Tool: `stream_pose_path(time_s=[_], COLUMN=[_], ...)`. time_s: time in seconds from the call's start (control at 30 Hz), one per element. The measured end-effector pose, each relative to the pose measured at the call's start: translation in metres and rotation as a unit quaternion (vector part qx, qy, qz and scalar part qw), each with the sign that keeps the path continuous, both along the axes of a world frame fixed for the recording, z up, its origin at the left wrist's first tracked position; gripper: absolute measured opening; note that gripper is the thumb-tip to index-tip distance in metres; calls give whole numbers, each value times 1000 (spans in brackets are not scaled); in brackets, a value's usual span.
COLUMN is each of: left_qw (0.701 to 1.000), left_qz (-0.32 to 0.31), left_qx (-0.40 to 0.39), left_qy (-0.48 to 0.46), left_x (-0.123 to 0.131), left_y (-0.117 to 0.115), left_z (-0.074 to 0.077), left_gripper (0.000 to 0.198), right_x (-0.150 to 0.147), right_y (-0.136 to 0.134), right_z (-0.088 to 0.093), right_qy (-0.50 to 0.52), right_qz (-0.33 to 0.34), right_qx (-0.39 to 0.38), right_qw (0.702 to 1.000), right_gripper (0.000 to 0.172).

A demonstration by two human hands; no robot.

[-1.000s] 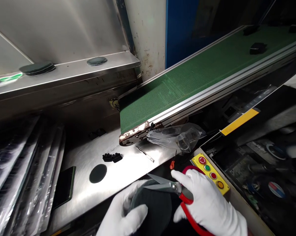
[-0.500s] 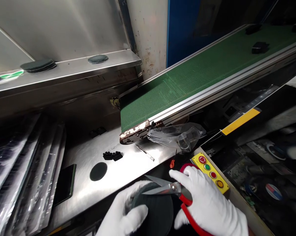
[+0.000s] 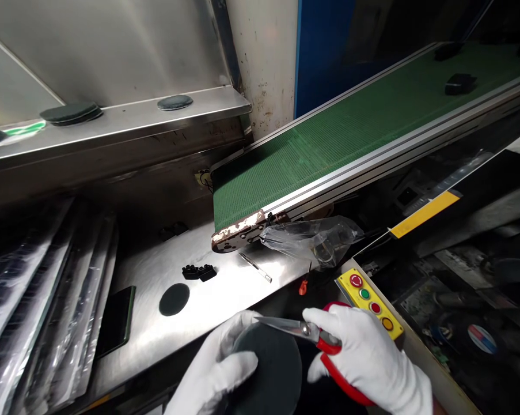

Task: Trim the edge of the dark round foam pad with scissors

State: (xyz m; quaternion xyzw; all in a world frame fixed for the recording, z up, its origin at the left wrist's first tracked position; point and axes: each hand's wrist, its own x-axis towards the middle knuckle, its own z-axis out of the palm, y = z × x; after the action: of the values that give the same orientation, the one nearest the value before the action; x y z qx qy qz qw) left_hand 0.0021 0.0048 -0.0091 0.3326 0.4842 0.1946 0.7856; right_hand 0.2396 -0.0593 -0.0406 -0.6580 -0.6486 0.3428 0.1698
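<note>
My white-gloved left hand (image 3: 223,366) grips the left edge of a dark round disc (image 3: 270,369), thumb on its face and fingers behind. In my right hand (image 3: 363,351), also gloved in white, is a pair of red-handled scissors (image 3: 307,329). Their blades lie together at the disc's upper edge, tips close to my left fingers. A smaller dark disc (image 3: 174,300) lies on the metal table (image 3: 147,323), near some small black plastic parts (image 3: 199,272).
A green conveyor belt (image 3: 294,155) slopes up to the right, carrying a black part (image 3: 459,84). A yellow button box (image 3: 369,302) sits beside my right hand. Plastic-wrapped sheets (image 3: 65,300) and a phone (image 3: 117,320) are at left; more discs (image 3: 72,113) rest on the ledge.
The scissor blades have closed from a wide opening. The disc in my left hand has turned its face more toward me, and the view has shifted slightly.
</note>
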Motion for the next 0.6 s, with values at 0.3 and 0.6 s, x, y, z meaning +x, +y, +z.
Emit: stream_pose_path(time_s=[0.3,0.6], left_qw=[997,997], left_qz=[-61,-40], left_qx=[39,-36], left_qy=[-1,-48], left_x=[-5,4], left_y=[2,-2], left_z=[-15,3], left_gripper=[46,51], right_x=[-1,-2], right_y=[0,0], right_z=[0,-3], right_qy=[-20,-4], right_qz=[11,0], right_qx=[27,8], right_qw=[999,1000], right_gripper=[92,61])
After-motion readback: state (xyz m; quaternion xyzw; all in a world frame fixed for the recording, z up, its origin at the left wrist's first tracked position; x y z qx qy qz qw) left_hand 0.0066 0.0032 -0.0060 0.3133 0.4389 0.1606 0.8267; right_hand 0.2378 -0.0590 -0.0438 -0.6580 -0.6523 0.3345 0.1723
